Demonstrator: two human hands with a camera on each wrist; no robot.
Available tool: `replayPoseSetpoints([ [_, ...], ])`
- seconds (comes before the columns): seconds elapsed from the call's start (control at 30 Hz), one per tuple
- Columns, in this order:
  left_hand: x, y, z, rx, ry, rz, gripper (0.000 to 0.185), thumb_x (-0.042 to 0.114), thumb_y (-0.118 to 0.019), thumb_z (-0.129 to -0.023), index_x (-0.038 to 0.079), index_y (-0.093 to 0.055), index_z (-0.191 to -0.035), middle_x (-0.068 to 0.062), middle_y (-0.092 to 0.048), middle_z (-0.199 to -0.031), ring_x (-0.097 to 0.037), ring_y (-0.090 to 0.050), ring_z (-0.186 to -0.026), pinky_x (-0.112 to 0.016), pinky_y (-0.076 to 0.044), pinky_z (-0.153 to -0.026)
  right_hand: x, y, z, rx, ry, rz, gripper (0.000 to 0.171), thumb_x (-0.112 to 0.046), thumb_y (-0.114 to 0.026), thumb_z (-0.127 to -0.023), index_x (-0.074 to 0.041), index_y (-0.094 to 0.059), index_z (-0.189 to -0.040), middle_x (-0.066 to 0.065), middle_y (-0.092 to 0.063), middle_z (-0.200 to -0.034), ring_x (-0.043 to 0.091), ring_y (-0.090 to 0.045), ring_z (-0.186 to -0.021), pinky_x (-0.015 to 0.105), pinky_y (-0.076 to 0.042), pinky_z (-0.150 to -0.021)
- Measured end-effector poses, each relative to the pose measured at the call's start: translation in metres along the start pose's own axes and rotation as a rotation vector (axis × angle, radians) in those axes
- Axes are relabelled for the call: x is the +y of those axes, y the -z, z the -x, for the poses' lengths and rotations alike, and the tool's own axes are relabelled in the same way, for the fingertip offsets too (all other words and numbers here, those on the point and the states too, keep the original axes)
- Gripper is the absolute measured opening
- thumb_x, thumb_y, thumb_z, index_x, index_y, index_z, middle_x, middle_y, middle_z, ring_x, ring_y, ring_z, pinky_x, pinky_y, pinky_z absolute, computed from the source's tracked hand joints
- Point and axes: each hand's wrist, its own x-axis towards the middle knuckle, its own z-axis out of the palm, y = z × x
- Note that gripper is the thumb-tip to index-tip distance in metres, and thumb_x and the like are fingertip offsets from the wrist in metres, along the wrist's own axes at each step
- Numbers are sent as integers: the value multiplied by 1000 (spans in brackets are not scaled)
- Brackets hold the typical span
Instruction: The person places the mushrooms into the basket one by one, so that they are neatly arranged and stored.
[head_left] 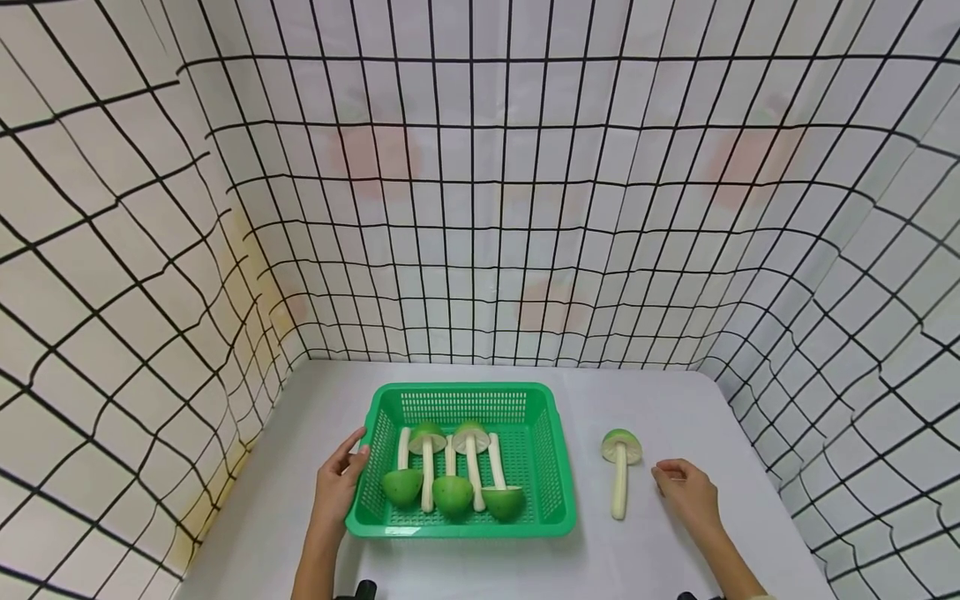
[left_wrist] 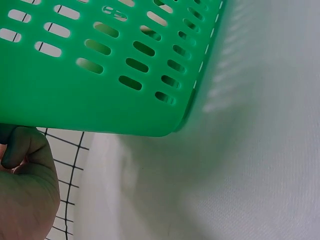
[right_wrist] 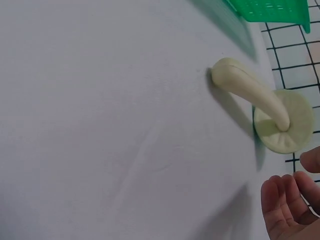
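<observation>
Green basket (head_left: 558,467) sits in the middle of the white table (head_left: 660,550), walled in behind and on both sides by a gridded backdrop (head_left: 480,208). Inside it five toy mushrooms (head_left: 452,471) lie side by side, long pale stems running front to back, three with their green caps toward the person and two with caps toward the far wall.

The left hand (head_left: 339,483) rests against the basket's left wall, fingers straight and lightly spread along the slotted plastic, thumb near the rim; the left wrist view shows only the basket's underside corner (left_wrist: 100,95) and part of the thumb (left_wrist: 25,150), so how firmly it presses I cannot tell.

A sixth mushroom (head_left: 620,471) lies alone on the table, well to the right of the basket, cap away from the person and stem pointing back toward them. The right hand (head_left: 686,492) hovers just beside it, fingers loosely curled and holding nothing, fingertips (right_wrist: 285,200) near the cap (right_wrist: 287,125) but apart from it.

As I judge it, the stem is round and smooth, so a glancing touch could roll the mushroom away from the fingers. The basket looks light; a push from the left hand could slide it sideways, and lifting one edge could tip the mushrooms together.
</observation>
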Motion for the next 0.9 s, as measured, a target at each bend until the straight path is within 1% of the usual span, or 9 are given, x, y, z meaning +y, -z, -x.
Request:
replayPoseSetpoints([
  [0.2,2,0,2,1,-19,3,47,28,-60,-106,16,-53,-151,-8,-58,-100,-13,-53,-84,-23,-48,-67,8,-7,0,-17,-43,-23,36,-29,-66,-100,1,-66,-121,12,-73,-100,11,-66,-75,25,-47,-66],
  [0.3,4,-1,3,3,-32,11,47,26,-61,-105,15,-54,-151,-7,-59,-98,-13,-54,-83,-24,-49,-67,9,-10,1,-22,-55,-27,42,-32,-67,-99,1,-63,-125,13,-71,-103,17,-66,-81,26,-47,-66],
  [0.4,1,0,2,11,-39,10,48,27,-61,-105,15,-53,-151,-7,-59,-97,-12,-55,-80,-24,-50,-66,12,-13,1,-37,-68,-25,49,-36,-68,-97,2,-61,-126,15,-69,-106,23,-65,-89,28,-47,-68],
  [0.47,0,0,2,12,-41,7,49,27,-62,-105,14,-53,-151,-6,-58,-97,-12,-54,-80,-24,-50,-66,14,-16,1,-52,-65,-7,52,-40,-69,-97,2,-61,-126,15,-69,-106,24,-64,-91,29,-46,-70],
  [0.53,-1,0,2,13,-39,4,49,27,-62,-105,14,-53,-151,-6,-57,-97,-12,-53,-81,-24,-49,-67,16,-18,0,-77,-59,-2,54,-42,-70,-97,3,-61,-127,14,-71,-105,21,-65,-88,28,-47,-69],
  [0.63,-1,0,2,13,-33,-1,49,28,-61,-105,14,-53,-151,-6,-56,-97,-12,-52,-82,-24,-49,-67,15,-24,0,-129,-51,-39,57,-41,-69,-97,5,-60,-129,13,-71,-103,16,-66,-81,27,-52,-67],
  [0.73,-1,0,2,18,-29,-2,49,28,-61,-105,15,-53,-151,-6,-55,-98,-12,-52,-83,-24,-49,-67,11,-29,0,-179,-60,-118,59,-40,-71,-97,6,-59,-132,11,-72,-102,14,-69,-76,25,-56,-65],
  [0.8,-1,0,1,17,-28,0,49,28,-61,-105,15,-53,-151,-6,-56,-98,-13,-52,-83,-24,-49,-67,8,-32,0,-198,-61,-154,59,-40,-71,-97,5,-60,-133,10,-73,-102,13,-69,-76,24,-58,-66],
  [0.9,-1,-1,0,15,-26,2,48,28,-61,-105,16,-53,-151,-5,-55,-98,-14,-52,-84,-24,-48,-67,2,-36,2,-218,-54,-209,59,-37,-73,-97,6,-59,-133,11,-73,-103,14,-71,-77,26,-60,-67],
])
